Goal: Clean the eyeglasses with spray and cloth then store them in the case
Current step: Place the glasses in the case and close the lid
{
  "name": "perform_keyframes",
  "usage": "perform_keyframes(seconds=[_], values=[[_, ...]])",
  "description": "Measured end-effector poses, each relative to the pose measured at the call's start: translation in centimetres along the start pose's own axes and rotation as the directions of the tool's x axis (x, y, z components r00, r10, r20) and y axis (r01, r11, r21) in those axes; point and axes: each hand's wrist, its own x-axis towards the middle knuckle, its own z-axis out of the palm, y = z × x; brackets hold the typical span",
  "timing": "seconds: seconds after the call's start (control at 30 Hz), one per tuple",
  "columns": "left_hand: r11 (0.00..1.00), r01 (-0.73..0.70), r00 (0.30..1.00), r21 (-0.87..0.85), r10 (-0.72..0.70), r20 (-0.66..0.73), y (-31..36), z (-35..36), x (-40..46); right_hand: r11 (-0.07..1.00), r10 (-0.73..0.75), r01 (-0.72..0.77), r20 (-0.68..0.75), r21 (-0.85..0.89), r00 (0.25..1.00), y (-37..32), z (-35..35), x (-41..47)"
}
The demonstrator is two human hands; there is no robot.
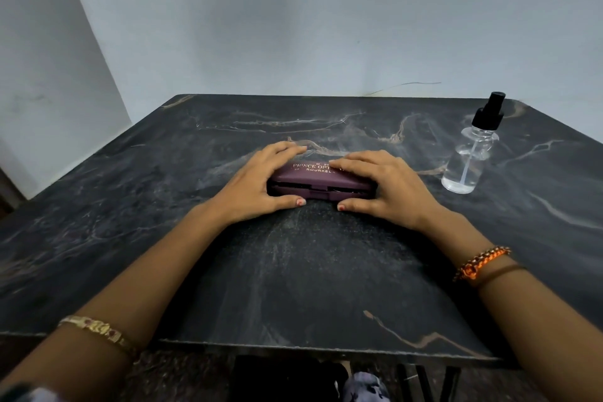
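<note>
From my feed the dark marble-patterned bench [293, 271] fills most of the view, set against a pale wall [293, 26]. On it, near the middle, lies the maroon eyeglass case [318, 182], lid down with a thin gap showing along its front seam (I cannot see inside, so whether the eyeglasses are in it I cannot tell). Both hands are on the case: the left hand [261, 179] cups its left end, fingers curled over the top and thumb flat on the bench in front; the right hand [385, 183] does the same at the right end, fingers covering part of the gold lettering. The clear spray bottle [470, 157] with a black nozzle stands upright well to the right, apart from the hands. A gold bracelet [98, 330] sits on the left forearm, an orange braided band [483, 263] on the right
</note>
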Motion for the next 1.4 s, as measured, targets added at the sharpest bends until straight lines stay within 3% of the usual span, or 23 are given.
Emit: perform_keyframes(seconds=[0.23, 0.47, 0.9, 1.4], values=[[0.966, -0.086, 0.995, 0.245, 0.072, 0.066, 0.0, 0.4, 0.5, 0.998, -0.033, 0.035, 0.051, -0.042, 0.998, -0.1, 0.8, 0.4], [0.930, -0.111, 0.992, 0.349, 0.084, 0.089, 0.2, 0.4, 0.3, 0.980, -0.039, 0.060, 0.117, -0.190, 0.992, -0.5, 0.9, 0.3], [0.917, -0.114, 0.992, 0.382, 0.082, 0.098, 0.5, 0.6, 0.1, 0.962, -0.050, 0.090, 0.156, -0.260, 0.987, -0.7, 1.0, 0.3], [0.954, -0.043, 0.999, 0.297, 0.036, 0.026, 0.4, 0.3, 0.0, 0.993, 0.032, -0.027, 0.040, -0.118, 0.999, -0.1, 1.3, 0.0]])
